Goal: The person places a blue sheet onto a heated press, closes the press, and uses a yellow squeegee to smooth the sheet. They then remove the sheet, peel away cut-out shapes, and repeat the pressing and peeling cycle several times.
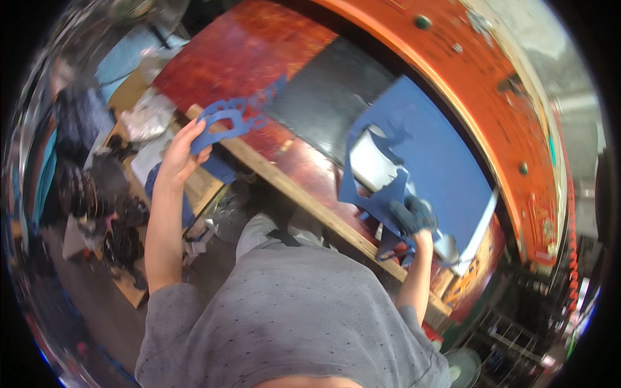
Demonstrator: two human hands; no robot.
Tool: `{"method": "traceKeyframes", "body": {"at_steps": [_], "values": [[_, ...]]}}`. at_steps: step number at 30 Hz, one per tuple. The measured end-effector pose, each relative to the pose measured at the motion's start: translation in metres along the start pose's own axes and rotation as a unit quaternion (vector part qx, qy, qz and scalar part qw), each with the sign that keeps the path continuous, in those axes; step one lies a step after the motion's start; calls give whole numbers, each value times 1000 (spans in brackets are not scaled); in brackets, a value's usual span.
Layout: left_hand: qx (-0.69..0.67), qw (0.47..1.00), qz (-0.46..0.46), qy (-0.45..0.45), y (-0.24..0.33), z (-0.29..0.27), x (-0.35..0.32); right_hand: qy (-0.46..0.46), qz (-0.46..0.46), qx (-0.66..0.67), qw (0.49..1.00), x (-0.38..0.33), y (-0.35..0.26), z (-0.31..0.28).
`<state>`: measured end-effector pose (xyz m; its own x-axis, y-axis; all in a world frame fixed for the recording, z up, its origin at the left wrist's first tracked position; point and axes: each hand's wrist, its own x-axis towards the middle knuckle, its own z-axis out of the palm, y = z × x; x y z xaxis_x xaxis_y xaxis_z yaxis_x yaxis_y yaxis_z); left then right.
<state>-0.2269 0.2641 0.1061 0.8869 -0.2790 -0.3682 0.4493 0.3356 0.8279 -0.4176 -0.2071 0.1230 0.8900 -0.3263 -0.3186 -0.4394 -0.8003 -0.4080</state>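
My left hand [185,152], bare, is closed on one end of a thin blue cut-out piece [223,124]. Holes and notches run through this piece, and its far end is blurred. My right hand [414,216], in a dark glove, is at the ragged near edge of a large blue sheet [433,136]. Its fingers look curled; what lies under them is hidden. Left of the glove, a curved gap in the sheet shows a white surface [372,161]. Torn-looking blue scraps [390,242] hang beside the glove at the table edge.
A reddish worktable [239,45] with a wooden front rail [284,174] carries a black mat [336,90]. An orange machine beam [479,84] spans the far side. At left are a clear plastic bag [147,116] and dark clutter. A fan [462,367] stands at lower right.
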Motion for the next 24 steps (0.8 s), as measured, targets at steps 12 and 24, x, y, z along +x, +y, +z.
{"method": "traceKeyframes", "body": {"at_steps": [12, 24], "values": [[-42, 973, 157, 164, 30, -120, -39, 194, 32, 52, 979, -17, 22, 121], [-186, 948, -96, 238, -200, -89, 30, 305, 103, 70, 944, -14, 53, 157]]}}
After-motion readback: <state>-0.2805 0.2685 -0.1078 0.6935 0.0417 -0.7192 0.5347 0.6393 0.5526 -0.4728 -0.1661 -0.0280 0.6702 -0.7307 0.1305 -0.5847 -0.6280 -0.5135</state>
